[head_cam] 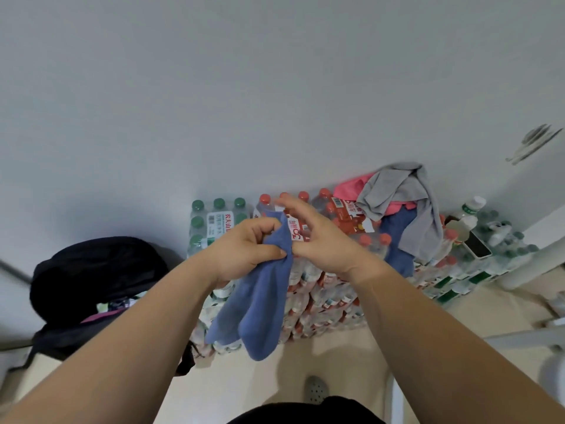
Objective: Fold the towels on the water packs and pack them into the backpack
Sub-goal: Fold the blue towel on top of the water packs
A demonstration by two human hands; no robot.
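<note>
My left hand (244,249) grips the blue towel (263,304) with curled fingers, my right hand (321,240) is open, so the hanging towel might slip to the floor (336,359).

Bare floor (336,362) lies open at 6 o'clock. The backpack (91,270) blocks 9 o'clock, heaped towels (394,197) cover the packs (324,289) at 2 o'clock, a blue towel (260,301) hangs centre, the wall (275,87) closes 12 o'clock.
</note>
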